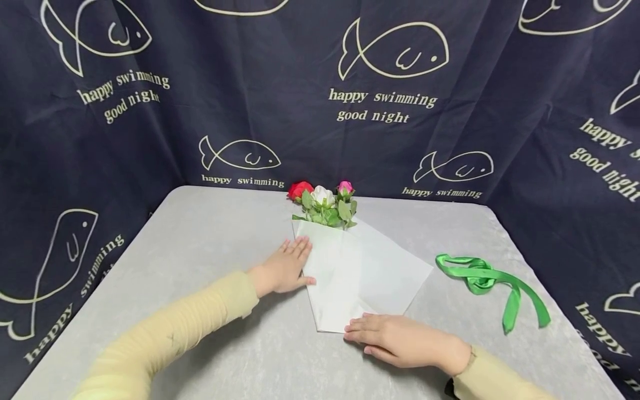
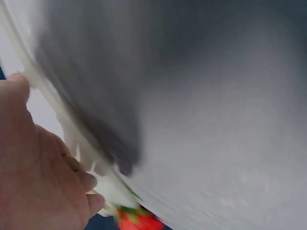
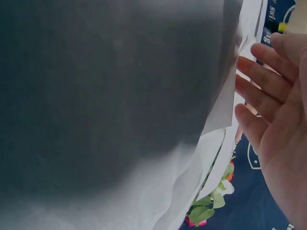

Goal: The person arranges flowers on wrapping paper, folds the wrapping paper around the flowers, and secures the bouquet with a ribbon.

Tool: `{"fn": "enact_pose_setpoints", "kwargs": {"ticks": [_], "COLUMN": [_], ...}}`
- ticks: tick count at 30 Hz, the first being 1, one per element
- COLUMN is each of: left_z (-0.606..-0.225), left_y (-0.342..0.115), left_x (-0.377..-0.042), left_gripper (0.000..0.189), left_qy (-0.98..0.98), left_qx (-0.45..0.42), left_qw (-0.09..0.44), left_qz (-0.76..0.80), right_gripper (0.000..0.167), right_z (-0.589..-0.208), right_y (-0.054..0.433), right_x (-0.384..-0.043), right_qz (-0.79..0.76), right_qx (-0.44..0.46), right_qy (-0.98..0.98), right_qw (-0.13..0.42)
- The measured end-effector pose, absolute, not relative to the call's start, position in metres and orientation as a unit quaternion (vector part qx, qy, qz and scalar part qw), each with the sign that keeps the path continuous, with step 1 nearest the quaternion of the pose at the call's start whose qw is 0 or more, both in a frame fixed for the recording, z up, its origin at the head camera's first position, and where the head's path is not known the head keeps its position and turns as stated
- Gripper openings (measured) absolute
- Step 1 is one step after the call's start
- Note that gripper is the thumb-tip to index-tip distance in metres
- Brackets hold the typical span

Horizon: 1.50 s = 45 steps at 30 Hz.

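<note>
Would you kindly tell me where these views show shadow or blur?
Head view: bright and mostly sharp, with soft shadow beside the left sleeve; left wrist view: the red flower is blurred, and dark shadow spreads over the table; right wrist view: dark shade fills much of the left side, while the right hand looks fairly clear.

The left arm [image 1: 192,316], bent, reaches forward and inward with the left hand [image 1: 285,269] palm down, fingers straight and thumb out sideways, while the right arm [image 1: 492,375] angles in from the lower right, the right hand [image 1: 395,339] lying lower, fingers extended leftward, both hands apart.
</note>
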<state>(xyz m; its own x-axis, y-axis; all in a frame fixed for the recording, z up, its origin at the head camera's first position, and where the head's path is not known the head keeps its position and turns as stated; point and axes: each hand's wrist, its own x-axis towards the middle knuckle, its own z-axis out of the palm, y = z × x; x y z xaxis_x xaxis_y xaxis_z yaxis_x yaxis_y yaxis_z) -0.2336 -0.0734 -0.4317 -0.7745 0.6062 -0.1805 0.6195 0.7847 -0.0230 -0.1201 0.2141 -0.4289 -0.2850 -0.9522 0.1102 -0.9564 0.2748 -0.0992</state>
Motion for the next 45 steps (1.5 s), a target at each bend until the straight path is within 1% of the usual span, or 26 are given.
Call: {"fn": "enact_pose_setpoints", "kwargs": {"ticks": [2,7,9,14,18,22,26,29,32,35,37,40,45], "left_z": [-0.429,-0.425,-0.424,-0.421,-0.421,-0.424,-0.426,-0.427,-0.426,-0.425,-0.425,-0.426,-0.427], "left_y": [-0.070,-0.068,-0.069,-0.072,-0.075,-0.077,-0.078,-0.078,-0.077,-0.076,-0.075,-0.075,-0.076], "left_x": [-0.215,-0.174,-0.160,-0.133,-0.120,-0.117,-0.117,-0.116,-0.117,-0.117,-0.118,-0.118,-0.120], "left_gripper": [0.089,0.075,0.069,0.061,0.058,0.058,0.063,0.066,0.067,0.067,0.066,0.065,0.064], "left_qy": [0.929,0.886,0.867,0.828,0.806,0.799,0.799,0.801,0.803,0.804,0.804,0.803,0.799], "left_qx": [0.359,0.460,0.495,0.558,0.589,0.598,0.597,0.594,0.592,0.590,0.590,0.592,0.598], "left_qw": [0.079,0.035,0.013,-0.011,-0.015,-0.010,-0.006,-0.006,-0.001,0.000,-0.003,-0.011,-0.014], "left_qz": [-0.039,-0.044,-0.048,-0.045,-0.058,-0.065,-0.067,-0.071,-0.070,-0.068,-0.069,-0.070,-0.064], "right_gripper": [0.036,0.035,0.035,0.035,0.035,0.034,0.032,0.028,0.021,0.017,0.015,0.015,0.014], "right_z": [-0.430,-0.430,-0.429,-0.427,-0.428,-0.429,-0.422,-0.412,-0.403,-0.396,-0.395,-0.395,-0.397], "right_y": [0.215,0.216,0.216,0.217,0.220,0.223,0.229,0.240,0.256,0.273,0.285,0.300,0.316], "right_x": [-0.122,-0.122,-0.121,-0.120,-0.120,-0.121,-0.126,-0.135,-0.147,-0.159,-0.168,-0.179,-0.195], "right_qz": [0.088,0.081,0.079,0.075,0.069,0.075,0.101,0.123,0.137,0.156,0.172,0.179,0.168], "right_qx": [0.599,0.611,0.609,0.593,0.588,0.582,0.564,0.514,0.421,0.326,0.282,0.243,0.209], "right_qy": [-0.796,-0.786,-0.787,-0.798,-0.802,-0.807,-0.815,-0.841,-0.886,-0.925,-0.940,-0.951,-0.962], "right_qw": [0.020,0.052,0.063,0.076,0.073,0.062,0.083,0.120,0.136,0.114,0.092,0.070,0.057]}}
